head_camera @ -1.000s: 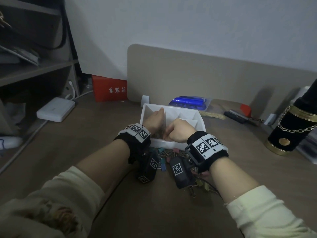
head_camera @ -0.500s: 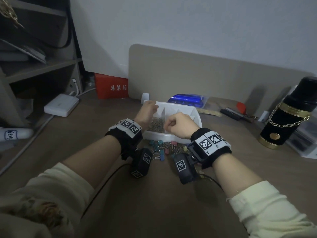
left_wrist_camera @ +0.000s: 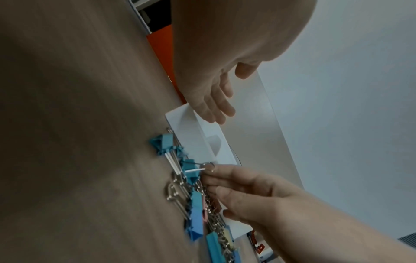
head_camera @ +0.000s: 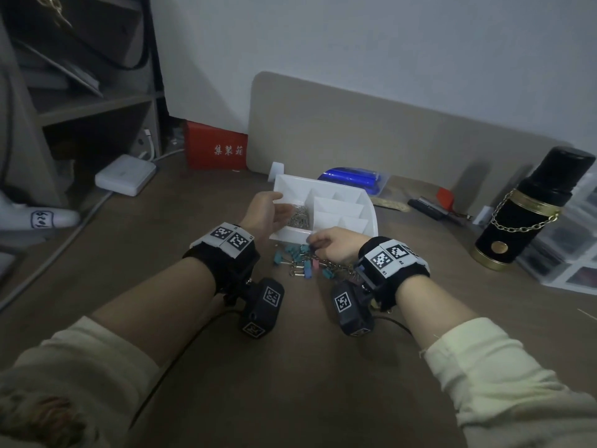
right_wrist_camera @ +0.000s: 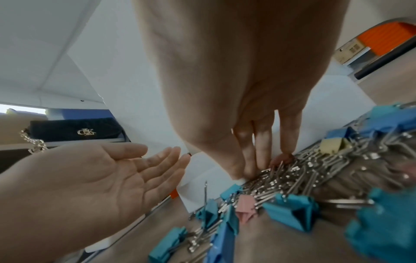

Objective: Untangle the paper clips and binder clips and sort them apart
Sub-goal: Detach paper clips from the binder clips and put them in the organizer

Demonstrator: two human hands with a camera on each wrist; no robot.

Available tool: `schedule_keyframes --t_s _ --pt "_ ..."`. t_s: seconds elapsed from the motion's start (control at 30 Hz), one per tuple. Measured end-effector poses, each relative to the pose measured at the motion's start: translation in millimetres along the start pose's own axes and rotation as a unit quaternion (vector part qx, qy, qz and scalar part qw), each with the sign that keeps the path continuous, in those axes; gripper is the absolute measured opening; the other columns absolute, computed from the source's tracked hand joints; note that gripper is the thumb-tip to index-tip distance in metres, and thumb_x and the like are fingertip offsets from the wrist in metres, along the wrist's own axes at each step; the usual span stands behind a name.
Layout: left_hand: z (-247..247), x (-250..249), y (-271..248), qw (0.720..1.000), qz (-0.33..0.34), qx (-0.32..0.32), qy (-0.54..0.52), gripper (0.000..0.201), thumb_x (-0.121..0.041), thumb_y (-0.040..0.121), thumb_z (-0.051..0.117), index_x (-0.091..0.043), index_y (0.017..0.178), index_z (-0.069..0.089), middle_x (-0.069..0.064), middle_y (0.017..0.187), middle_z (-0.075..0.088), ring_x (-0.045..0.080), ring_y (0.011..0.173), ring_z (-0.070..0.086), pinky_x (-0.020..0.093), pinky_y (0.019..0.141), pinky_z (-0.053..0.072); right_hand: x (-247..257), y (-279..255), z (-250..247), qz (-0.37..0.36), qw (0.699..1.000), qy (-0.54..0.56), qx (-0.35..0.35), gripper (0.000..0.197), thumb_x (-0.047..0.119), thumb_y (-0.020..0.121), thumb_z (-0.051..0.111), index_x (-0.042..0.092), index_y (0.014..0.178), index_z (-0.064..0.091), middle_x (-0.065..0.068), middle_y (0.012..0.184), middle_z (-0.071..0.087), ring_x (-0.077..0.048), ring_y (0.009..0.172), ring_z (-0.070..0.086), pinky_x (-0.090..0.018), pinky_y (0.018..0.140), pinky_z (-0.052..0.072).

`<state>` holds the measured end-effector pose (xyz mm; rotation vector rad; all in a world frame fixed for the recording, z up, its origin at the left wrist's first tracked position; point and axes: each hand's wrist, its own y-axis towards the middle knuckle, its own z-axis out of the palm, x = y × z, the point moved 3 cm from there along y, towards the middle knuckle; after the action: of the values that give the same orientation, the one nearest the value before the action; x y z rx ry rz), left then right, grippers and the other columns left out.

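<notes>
A white divided tray [head_camera: 342,206] stands mid-desk, with loose paper clips [head_camera: 298,216] in its left compartment. Just in front of it lies a tangled pile of blue, pink and yellow binder clips and silver paper clips [head_camera: 303,263], also seen in the wrist views [left_wrist_camera: 195,197] [right_wrist_camera: 281,179]. My right hand [head_camera: 311,245] reaches down into the pile, and its fingertips [right_wrist_camera: 256,165] pinch paper clips at the tray's front wall. My left hand [head_camera: 284,208] hovers open at the tray's left side, palm turned toward the right hand [right_wrist_camera: 108,176], holding nothing.
A black flask with a gold chain [head_camera: 529,208] and clear drawers [head_camera: 578,253] stand at the right. A blue pack [head_camera: 352,179] and a red box [head_camera: 214,150] sit behind the tray, a white adapter [head_camera: 125,174] and shelving [head_camera: 80,101] at the left.
Both hands were over the tray. The right hand has dropped to the pile in front of it, and the left hand has opened and drawn to the tray's left side.
</notes>
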<state>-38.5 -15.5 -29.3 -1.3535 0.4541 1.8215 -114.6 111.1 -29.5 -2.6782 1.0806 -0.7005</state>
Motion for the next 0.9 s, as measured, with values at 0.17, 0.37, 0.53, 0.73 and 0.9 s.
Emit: schedule_keyframes --t_s 0.17,0.37,0.53,0.73,0.9 --pt "-1.2 3.9 -4.1 1.0 -0.029 -0.001 0.009 0.037 -0.014 0.1 0.032 -0.004 0.135 0.043 0.006 0.085 0.059 0.023 0.095 0.057 0.032 0.091 0.044 2.2 2.2 1.7 -0.001 0.999 -0.046 -0.007 0.039 0.011 0.093 0.05 0.015 0.132 0.054 -0.005 0.135 0.055 -0.025 0.123 0.05 -0.034 0.107 0.037" --pt "1.3 9.2 -8.3 0.998 -0.04 0.022 0.039 0.036 -0.014 0.101 0.034 -0.005 0.135 0.043 0.005 0.085 0.057 0.022 0.09 0.058 0.03 0.081 0.047 8.9 -20.0 6.6 -0.023 0.998 -0.047 0.019 0.037 0.01 0.093 0.053 0.009 0.129 0.057 -0.002 0.135 0.051 -0.024 0.123 0.047 -0.027 0.101 0.035" --pt "1.0 19.1 -18.8 0.998 -0.044 0.021 0.046 0.03 -0.013 0.1 0.036 -0.007 0.126 0.049 0.005 0.084 0.057 0.021 0.087 0.059 0.029 0.084 0.05 6.2 -34.1 5.6 -0.02 0.999 -0.039 0.026 0.038 0.007 0.094 0.047 0.015 0.131 0.056 -0.005 0.135 0.055 -0.022 0.121 0.051 -0.021 0.095 0.04" --pt "-5.4 16.9 -13.8 0.993 -0.03 -0.039 0.103 0.017 -0.006 0.096 0.042 -0.006 0.102 0.058 0.005 0.078 0.052 0.012 0.065 0.047 0.024 0.055 0.039 7.1 -28.0 -6.5 -0.009 0.999 0.021 -0.037 0.06 -0.01 0.086 0.039 0.017 0.139 0.048 -0.004 0.138 0.051 -0.023 0.12 0.053 -0.025 0.084 0.053" --pt "-9.9 22.4 -9.6 0.984 -0.079 -0.016 0.162 0.022 -0.01 0.097 0.039 -0.015 0.077 0.047 -0.002 0.074 0.047 0.008 0.062 0.043 0.02 0.057 0.037 3.3 -23.2 -2.9 0.013 0.998 -0.051 0.033 0.059 0.008 0.091 0.059 0.016 0.145 0.036 -0.005 0.146 0.043 -0.025 0.13 0.044 -0.03 0.103 0.039"
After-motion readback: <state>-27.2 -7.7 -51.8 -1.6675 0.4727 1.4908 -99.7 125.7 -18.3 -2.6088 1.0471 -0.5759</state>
